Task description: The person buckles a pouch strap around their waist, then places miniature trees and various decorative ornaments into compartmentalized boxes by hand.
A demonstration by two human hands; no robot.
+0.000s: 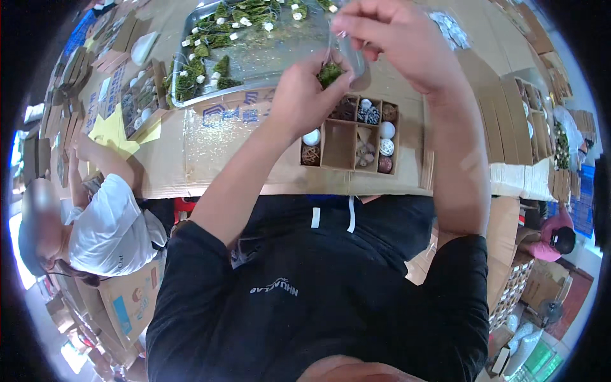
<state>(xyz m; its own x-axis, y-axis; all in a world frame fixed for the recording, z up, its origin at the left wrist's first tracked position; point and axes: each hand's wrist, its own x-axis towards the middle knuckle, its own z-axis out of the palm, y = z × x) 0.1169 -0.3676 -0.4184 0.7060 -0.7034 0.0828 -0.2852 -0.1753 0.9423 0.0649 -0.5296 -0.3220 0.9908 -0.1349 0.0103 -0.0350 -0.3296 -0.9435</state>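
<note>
My left hand (304, 95) is closed around a small green bottlebrush-like tree (329, 74), held above the back edge of a divided cardboard box (347, 170). Just beyond it, my right hand (407, 44) is raised with thumb and fingers pinched together. A thin, clear strand or film shows by its fingertips, too fine to make out. In the box's compartments sit a white ball (387, 130), a white woven ball (386, 148), a brown twig ball (310, 155), a dark red ball (385, 164) and frosted pine cones (368, 113).
A metal tray (273, 56) at the back left bears several little green trees with white cube bases. Another divided box (145, 102) stands left on yellow paper (114, 132), and one (532, 121) stands right. A person in white (111, 223) works at left.
</note>
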